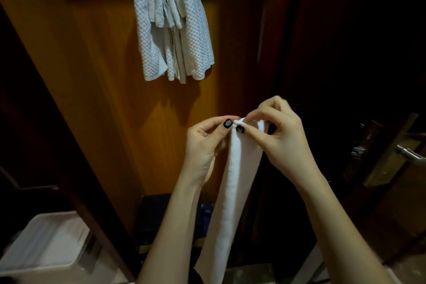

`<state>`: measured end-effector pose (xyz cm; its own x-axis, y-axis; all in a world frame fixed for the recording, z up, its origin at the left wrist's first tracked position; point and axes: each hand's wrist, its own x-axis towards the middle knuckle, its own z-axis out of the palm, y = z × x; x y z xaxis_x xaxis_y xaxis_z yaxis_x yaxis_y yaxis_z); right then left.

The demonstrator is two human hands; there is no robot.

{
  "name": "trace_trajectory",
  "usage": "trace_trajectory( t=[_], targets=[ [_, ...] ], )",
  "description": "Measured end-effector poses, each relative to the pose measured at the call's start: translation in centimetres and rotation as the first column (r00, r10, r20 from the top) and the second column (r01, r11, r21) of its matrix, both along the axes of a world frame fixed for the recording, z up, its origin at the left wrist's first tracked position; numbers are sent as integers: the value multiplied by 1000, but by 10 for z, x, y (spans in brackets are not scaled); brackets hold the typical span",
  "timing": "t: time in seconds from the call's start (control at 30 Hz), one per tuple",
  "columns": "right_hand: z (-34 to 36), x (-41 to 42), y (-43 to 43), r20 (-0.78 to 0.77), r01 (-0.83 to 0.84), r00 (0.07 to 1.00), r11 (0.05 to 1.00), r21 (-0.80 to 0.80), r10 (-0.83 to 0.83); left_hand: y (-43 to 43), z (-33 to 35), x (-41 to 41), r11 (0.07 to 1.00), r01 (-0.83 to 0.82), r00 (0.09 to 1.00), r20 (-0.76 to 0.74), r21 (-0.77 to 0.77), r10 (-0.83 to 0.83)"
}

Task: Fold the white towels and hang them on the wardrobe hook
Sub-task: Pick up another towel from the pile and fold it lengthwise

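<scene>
Both hands, left hand point(204, 139) and right hand point(280, 132), pinched the folded white towel point(232, 191) at its top edge, probably lining up corners, strip dangling below them. Hung towels point(171, 23) were up-left already.

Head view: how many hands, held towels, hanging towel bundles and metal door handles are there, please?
Hands: 2, left hand and right hand
Held white towel: 1
Hanging towel bundle: 1, single towels inside cannot be told
Metal door handle: 1
Total: 5
</scene>
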<state>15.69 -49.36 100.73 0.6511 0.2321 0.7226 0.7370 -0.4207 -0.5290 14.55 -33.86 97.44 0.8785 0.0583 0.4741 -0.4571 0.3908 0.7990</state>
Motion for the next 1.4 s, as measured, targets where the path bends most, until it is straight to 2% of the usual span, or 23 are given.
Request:
trace_trajectory(
  t=[0.1,0.27,0.37,0.43,0.5,0.6,0.7,0.83,1.0,1.2,1.3,1.4],
  targets=[
    [-1,4,1,-24,57,998,995,79,-55,-1,0,1,999,-29,1000,-4,-25,29],
    [-6,8,-2,-143,12,990,984,175,13,-6,-1,7,996,-82,997,11,-31,83],
    [-9,13,-12,-329,-78,928,954,288,175,-4,2,11,993,-105,994,35,-45,107],
    [-11,17,-18,-371,-121,891,923,365,263,-2,4,15,987,-151,988,29,-55,153],
    [-10,20,-20,-346,-113,902,916,384,256,-2,6,19,988,-152,988,38,-17,152],
    [-4,27,-17,-333,-73,919,920,386,212,-2,6,25,981,-115,984,150,155,92],
    [6,35,-16,-339,-52,917,904,424,212,-4,8,28,935,-109,978,206,338,40],
    [17,45,-16,-340,-92,897,872,480,282,-7,16,37,879,-150,972,229,452,48],
    [31,62,-23,-299,-163,880,826,539,369,-14,38,53,877,-134,983,176,462,57],
    [10,74,-34,-231,-378,811,782,496,538,-13,78,81,896,-87,985,171,435,12],
    [-1,79,-36,-182,-430,809,774,465,559,-12,98,95,866,-147,979,194,478,59],
    [-1,84,-40,-216,-434,795,780,452,567,-10,112,105,850,-210,973,191,483,132]
  ],
)
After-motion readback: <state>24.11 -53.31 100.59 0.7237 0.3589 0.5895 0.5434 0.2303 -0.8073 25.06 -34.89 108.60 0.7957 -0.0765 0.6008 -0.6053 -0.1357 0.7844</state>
